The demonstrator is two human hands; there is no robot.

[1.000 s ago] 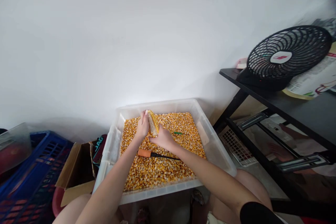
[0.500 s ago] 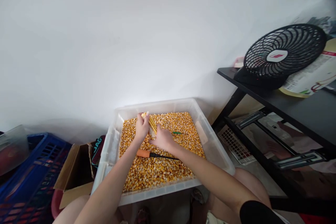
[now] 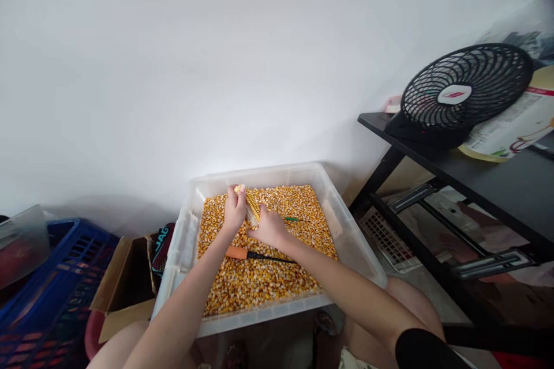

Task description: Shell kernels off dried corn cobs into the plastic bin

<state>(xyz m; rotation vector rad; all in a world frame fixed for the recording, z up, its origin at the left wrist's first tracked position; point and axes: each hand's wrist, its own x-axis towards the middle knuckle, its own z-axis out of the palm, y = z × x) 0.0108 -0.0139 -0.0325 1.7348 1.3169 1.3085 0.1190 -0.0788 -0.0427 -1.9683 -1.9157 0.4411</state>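
Below, kernel-filled plastic tub (image 3: 346, 230); white wall (image 3: 216, 69) behind; black fan (image 3: 465, 95) right.

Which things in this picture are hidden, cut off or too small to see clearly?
Head view only:
- Corn cob: mostly covered by the left hand and right hand.
- Green tool: too small to identify.
- Blue crate: cut off by the left edge.
- Print on the paper behind the fan: unreadable.

I see open air above the tub (image 3: 346, 225). Two screwdrivers (image 3: 253, 255) lie on the kernels near my hands (one orange, one green). Table (image 3: 454, 164) crowds the right; cardboard box (image 3: 125, 282) the left.
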